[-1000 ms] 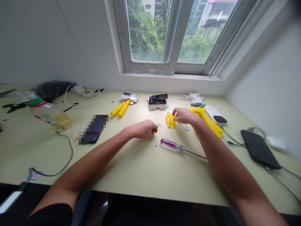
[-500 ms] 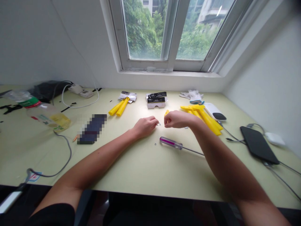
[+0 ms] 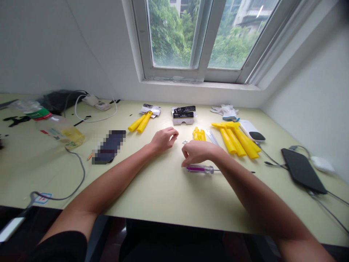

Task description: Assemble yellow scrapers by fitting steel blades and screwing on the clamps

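Note:
My left hand (image 3: 164,140) rests on the table with its fingers curled and thumb and finger meeting in a loop. Whatever may be between those fingertips is too small to make out. Beside it lies a little pile of small metal hardware (image 3: 184,142). My right hand (image 3: 198,152) is bent down, its fingertips pinched together at the tabletop by the handle end of a screwdriver (image 3: 200,169). Its purple and clear handle lies just below the hand, and the forearm covers part of the shaft. The fingertips hide what they pinch.
Yellow plastic pieces (image 3: 199,134) and a metal strip (image 3: 211,137) lie beyond my right hand. More yellow handles (image 3: 235,140) are to the right, two others (image 3: 140,122) at back left. Black boxes (image 3: 184,115), gloves (image 3: 225,111), a phone (image 3: 303,170) and a bottle (image 3: 58,129) also lie around.
My right hand has come down and toward me, to where a tiny round nut lay by the screwdriver. My left hand has drawn back left from the small hardware.

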The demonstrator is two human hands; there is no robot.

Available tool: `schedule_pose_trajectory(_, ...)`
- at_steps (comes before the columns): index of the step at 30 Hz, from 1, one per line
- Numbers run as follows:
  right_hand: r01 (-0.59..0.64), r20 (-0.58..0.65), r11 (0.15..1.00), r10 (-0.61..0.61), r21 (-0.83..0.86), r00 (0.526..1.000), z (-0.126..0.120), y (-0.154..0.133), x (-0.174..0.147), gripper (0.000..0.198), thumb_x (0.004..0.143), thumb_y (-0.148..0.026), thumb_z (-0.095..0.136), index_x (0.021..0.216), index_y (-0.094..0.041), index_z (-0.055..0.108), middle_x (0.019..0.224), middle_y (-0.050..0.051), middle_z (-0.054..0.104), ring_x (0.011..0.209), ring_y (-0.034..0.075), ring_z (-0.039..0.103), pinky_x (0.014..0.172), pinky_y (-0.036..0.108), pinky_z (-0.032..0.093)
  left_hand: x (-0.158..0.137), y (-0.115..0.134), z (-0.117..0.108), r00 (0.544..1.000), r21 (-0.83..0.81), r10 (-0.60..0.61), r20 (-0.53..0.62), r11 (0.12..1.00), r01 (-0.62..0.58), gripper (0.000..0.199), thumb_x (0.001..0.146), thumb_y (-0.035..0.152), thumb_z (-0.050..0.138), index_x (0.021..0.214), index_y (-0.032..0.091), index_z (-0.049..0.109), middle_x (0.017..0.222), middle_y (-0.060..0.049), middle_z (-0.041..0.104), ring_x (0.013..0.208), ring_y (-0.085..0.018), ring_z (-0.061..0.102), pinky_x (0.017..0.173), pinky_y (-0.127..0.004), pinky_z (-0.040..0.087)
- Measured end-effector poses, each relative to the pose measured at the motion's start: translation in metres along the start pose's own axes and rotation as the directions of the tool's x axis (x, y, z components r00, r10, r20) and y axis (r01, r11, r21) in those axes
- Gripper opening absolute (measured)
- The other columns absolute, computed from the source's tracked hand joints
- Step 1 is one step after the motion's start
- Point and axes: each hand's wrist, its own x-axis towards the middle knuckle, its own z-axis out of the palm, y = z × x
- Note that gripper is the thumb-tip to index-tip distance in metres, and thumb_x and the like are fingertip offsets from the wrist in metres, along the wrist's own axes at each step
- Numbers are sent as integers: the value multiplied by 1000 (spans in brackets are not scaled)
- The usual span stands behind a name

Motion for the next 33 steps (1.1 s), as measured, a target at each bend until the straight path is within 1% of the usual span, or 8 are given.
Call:
schedule_pose_trajectory(7,-60,17,998,60,-8,998,7,-1,10,44,67,-56,67,82,-16,73,82,12,71,70,22,64,52,27,39,0,1,-1,1000,10,-9,4,1000,9,16,89,21,49,91,19,65,92,-4,66,71,-13,57,66,-25,43)
schedule_pose_trajectory(10,-75,21,997,74,9,997,8,6,14,41,67,-54,68,82,-16,73,82,12,71,70,23,64,53,27,40,0,0,-1,1000,-1,-5,4,1000,5,16,89,21,49,91,19,65,92,-4,66,71,-13,57,66,-25,43)
schedule_pose_trajectory(18,-206,-102,978,209,36,973,7,46,23,34,76,-50,63,81,-17,72,77,10,71,70,22,63,55,28,40,0,-1,-1,1000,-2,-22,6,1000,22,16,89,21,49,90,18,65,92,-4,67,73,-14,58,66,-25,43)
schedule_pose_trajectory(23,-263,-213,963,271,65,939,12,50,28,35,79,-51,60,87,-18,72,85,11,72,77,23,64,59,28,40,0,-1,-1,1000,-11,-16,-5,1000,16,17,89,21,48,91,19,65,92,-5,67,72,-14,58,67,-26,44)
schedule_pose_trajectory(26,-248,-257,965,263,89,930,9,50,25,34,83,-49,56,91,-20,72,90,11,72,78,23,64,61,28,40,4,-4,-8,999,15,-34,-35,999,35,18,90,23,47,91,19,64,92,-5,67,73,-14,57,67,-26,43)
schedule_pose_trajectory(28,-207,-276,973,228,105,934,4,48,19,33,87,-46,51,92,-21,71,92,10,72,79,22,64,61,28,40,8,-10,-17,994,61,-79,-70,995,84,19,91,25,45,92,19,64,93,-5,67,74,-15,58,68,-27,44)
schedule_pose_trajectory(30,-154,-289,981,183,122,940,-3,45,11,31,89,-44,48,93,-23,71,93,7,72,79,20,63,62,27,40,11,-21,-31,980,144,-164,-116,973,180,21,91,26,43,93,19,63,95,-6,66,79,-18,59,71,-29,44)
schedule_pose_trajectory(33,-56,-307,984,106,169,946,-10,36,-1,30,89,-44,47,94,-26,70,95,4,72,79,18,62,63,25,40,10,-42,-48,924,344,-335,-187,858,381,23,90,27,43,96,18,62,102,-12,64,92,-26,58,75,-35,43)
